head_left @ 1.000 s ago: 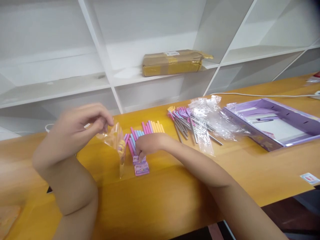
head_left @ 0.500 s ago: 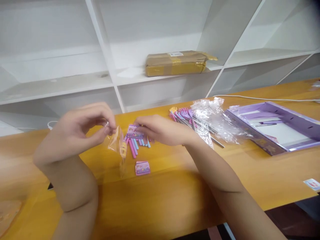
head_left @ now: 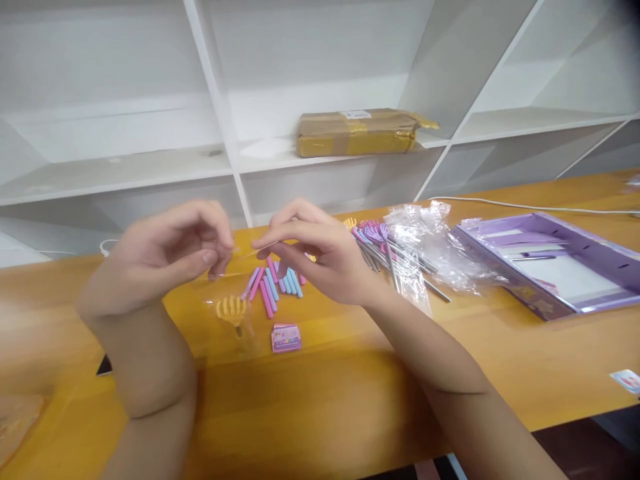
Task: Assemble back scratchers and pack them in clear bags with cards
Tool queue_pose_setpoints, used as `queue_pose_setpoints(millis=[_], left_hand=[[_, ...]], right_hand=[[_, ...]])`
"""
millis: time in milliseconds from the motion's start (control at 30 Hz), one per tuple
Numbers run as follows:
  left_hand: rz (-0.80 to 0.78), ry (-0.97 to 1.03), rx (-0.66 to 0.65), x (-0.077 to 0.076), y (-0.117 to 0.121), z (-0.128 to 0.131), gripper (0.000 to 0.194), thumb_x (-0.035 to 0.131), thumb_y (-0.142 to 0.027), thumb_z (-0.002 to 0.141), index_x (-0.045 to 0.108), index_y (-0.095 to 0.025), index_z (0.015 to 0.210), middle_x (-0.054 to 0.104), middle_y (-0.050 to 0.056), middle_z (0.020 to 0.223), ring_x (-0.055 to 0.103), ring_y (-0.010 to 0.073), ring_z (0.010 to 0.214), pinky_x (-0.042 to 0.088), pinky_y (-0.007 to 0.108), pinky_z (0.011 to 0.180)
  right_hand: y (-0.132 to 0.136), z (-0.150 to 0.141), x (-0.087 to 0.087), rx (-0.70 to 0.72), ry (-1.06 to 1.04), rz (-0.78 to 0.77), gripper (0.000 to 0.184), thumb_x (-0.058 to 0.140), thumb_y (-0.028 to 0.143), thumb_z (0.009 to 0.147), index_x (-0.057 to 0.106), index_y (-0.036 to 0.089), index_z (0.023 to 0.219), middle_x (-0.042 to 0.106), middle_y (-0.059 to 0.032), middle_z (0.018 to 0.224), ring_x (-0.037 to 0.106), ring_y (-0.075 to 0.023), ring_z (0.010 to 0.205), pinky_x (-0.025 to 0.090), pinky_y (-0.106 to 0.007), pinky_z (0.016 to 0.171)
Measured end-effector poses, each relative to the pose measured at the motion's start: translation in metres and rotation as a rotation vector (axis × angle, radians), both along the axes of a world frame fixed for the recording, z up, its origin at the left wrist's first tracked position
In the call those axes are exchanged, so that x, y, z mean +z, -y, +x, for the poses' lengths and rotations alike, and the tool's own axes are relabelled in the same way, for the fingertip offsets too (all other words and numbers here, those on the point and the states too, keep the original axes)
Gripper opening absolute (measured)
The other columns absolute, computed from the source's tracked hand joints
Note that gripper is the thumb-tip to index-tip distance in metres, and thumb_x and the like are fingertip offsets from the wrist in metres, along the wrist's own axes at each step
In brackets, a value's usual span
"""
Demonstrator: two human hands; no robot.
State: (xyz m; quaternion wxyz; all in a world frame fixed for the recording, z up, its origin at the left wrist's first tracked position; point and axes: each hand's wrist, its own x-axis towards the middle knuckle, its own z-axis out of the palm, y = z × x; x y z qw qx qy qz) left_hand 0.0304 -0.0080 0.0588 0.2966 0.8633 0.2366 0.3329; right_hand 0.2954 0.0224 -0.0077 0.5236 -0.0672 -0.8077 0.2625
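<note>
My left hand [head_left: 175,250] is closed in a pinch on the top of a clear plastic bag [head_left: 250,333], which hangs blurred below it. In the bag is a back scratcher with a yellow claw head [head_left: 232,309]. My right hand [head_left: 310,250] pinches a thin card [head_left: 254,252], seen nearly edge-on, close to the fingers of my left hand. Pink, purple and blue tubes [head_left: 267,297] lie on the table behind and below my right hand. A small stack of printed purple cards [head_left: 287,338] lies in front of them.
Back scratchers [head_left: 375,237] with coloured claws and metal rods lie beside clear plastic bags [head_left: 430,233]. On the right stands a purple box tray [head_left: 533,300] holding papers and a pen. A taped carton [head_left: 357,137] rests on the white shelf behind the wooden table [head_left: 320,413].
My right hand has lifted a card off the tubes and brought it up toward my left hand. The bagged yellow claw has turned to face me and shifted slightly left.
</note>
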Motion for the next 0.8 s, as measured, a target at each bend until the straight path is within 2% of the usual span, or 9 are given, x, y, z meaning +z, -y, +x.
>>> queue_pose_setpoints(millis=[167,333,400,533,667,800], left_hand=[[-0.012,0.025,-0.027,0.000,-0.001,0.003,0.013,0.062,-0.005,0.102,0.065,-0.014,0.111,0.061,0.007,0.093,0.062,0.0125,0.073,0.054,0.021,0.058],[-0.037,0.074,-0.056,-0.001,-0.002,0.005,0.015,0.064,-0.005,0.100,0.066,-0.013,0.113,0.063,0.009,0.094,0.061,0.0130,0.071,0.055,0.022,0.057],[-0.031,0.084,-0.069,-0.001,-0.003,0.006,0.013,0.066,-0.007,0.100,0.067,-0.013,0.112,0.063,0.009,0.093,0.061,0.0123,0.069,0.054,0.021,0.055],[-0.023,0.066,-0.055,0.000,-0.003,0.006,0.012,0.068,-0.013,0.101,0.069,-0.013,0.113,0.063,0.009,0.096,0.063,0.0132,0.070,0.054,0.022,0.055],[-0.026,0.066,-0.051,-0.001,-0.003,0.006,0.014,0.065,-0.010,0.102,0.068,-0.013,0.115,0.062,0.008,0.096,0.062,0.0121,0.070,0.054,0.021,0.058],[-0.022,0.066,-0.109,0.000,-0.003,0.007,0.015,0.061,-0.007,0.103,0.068,-0.013,0.115,0.063,0.009,0.096,0.062,0.0130,0.075,0.055,0.021,0.061]], right_hand=[[0.004,-0.005,-0.004,0.007,-0.142,-0.090,0.015,0.059,0.026,0.109,0.067,0.016,0.116,0.061,-0.0083,0.114,0.071,-0.0126,0.097,0.065,-0.019,0.065],[0.012,-0.007,-0.007,0.014,-0.179,-0.176,0.026,0.067,0.028,0.105,0.058,0.018,0.127,0.064,-0.0064,0.109,0.076,-0.0146,0.100,0.066,-0.021,0.069],[0.013,-0.008,-0.007,-0.001,-0.168,-0.159,0.025,0.069,0.028,0.105,0.058,0.018,0.124,0.066,-0.0062,0.108,0.076,-0.0146,0.099,0.067,-0.023,0.072],[0.014,-0.009,-0.006,-0.051,-0.176,-0.035,0.011,0.068,0.021,0.104,0.061,0.017,0.112,0.068,-0.0062,0.107,0.074,-0.0129,0.096,0.068,-0.024,0.074],[0.013,-0.009,-0.005,-0.086,-0.122,0.038,0.006,0.068,0.015,0.103,0.063,0.018,0.107,0.069,-0.0051,0.105,0.072,-0.0121,0.095,0.066,-0.022,0.072],[0.011,-0.008,-0.005,-0.114,-0.057,0.046,0.004,0.068,0.018,0.104,0.065,0.018,0.106,0.070,-0.0056,0.103,0.070,-0.0126,0.095,0.065,-0.023,0.072]])
